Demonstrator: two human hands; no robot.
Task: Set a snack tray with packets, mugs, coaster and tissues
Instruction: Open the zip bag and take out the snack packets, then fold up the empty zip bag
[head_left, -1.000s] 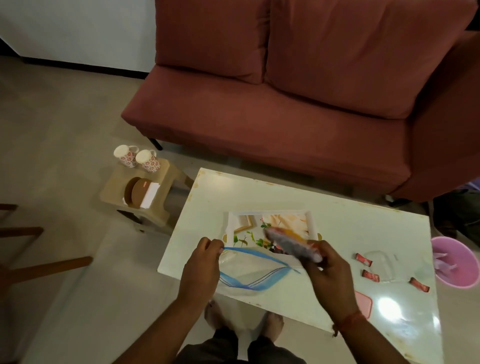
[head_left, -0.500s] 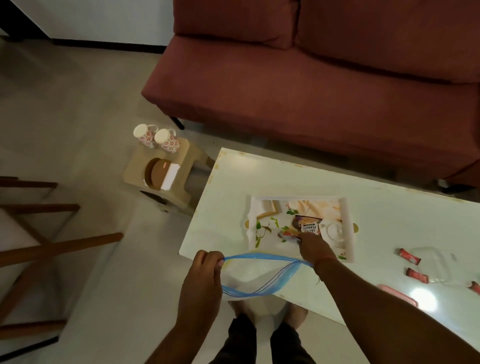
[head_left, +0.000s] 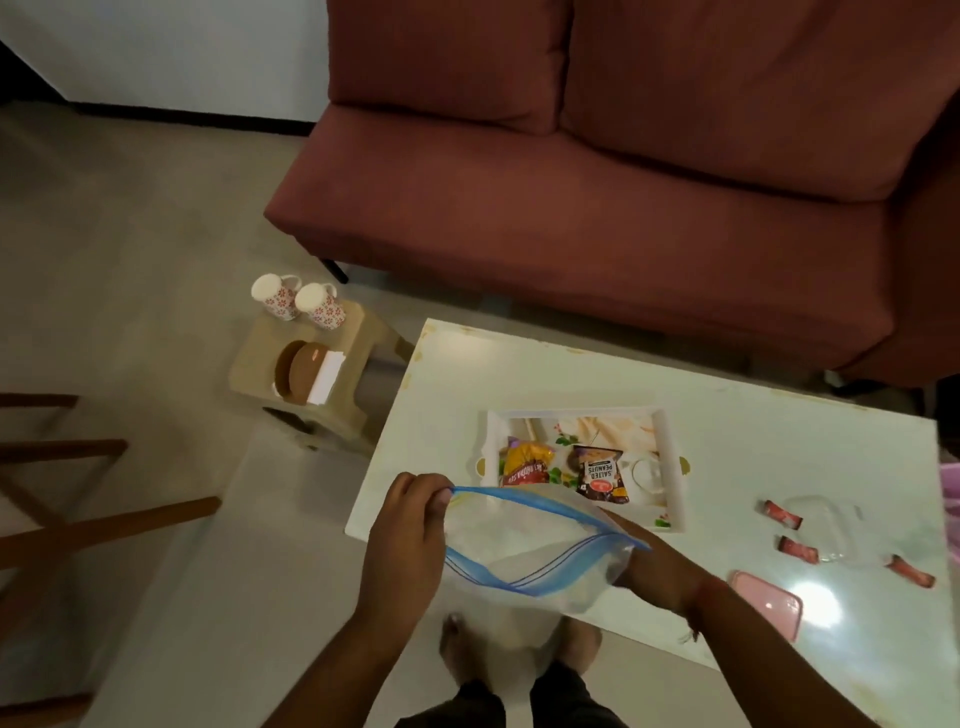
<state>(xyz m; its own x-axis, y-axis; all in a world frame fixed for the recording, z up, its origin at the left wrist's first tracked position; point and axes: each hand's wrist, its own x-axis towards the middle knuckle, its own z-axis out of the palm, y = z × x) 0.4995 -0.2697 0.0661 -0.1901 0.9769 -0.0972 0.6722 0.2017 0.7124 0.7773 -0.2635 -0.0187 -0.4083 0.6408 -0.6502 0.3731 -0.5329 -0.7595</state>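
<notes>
A white floral tray (head_left: 670, 457) lies on the white table (head_left: 779, 441). In it are a yellow-red snack packet (head_left: 524, 465) and a dark salted-peanuts packet (head_left: 600, 475). My left hand (head_left: 410, 540) pinches the left rim of a clear zip bag (head_left: 524, 551) with a blue seal, held open over the table's near edge. My right hand (head_left: 654, 566) grips the bag's right side, partly hidden behind the plastic. Two floral mugs (head_left: 298, 301) stand on a low beige stool (head_left: 358, 332), with a brown round coaster (head_left: 304, 371) and white tissues (head_left: 327, 376) beside them.
Three small red sachets (head_left: 797, 548) and a clear plastic lid (head_left: 826, 525) lie at the table's right. A pink phone (head_left: 769, 608) sits near the front edge. A maroon sofa (head_left: 623, 182) stands behind the table, wooden chair legs (head_left: 78, 525) at left.
My right hand left the second packet in the tray and came back to the bag's right side. The tray now holds two packets. The camera has tilted and shifted.
</notes>
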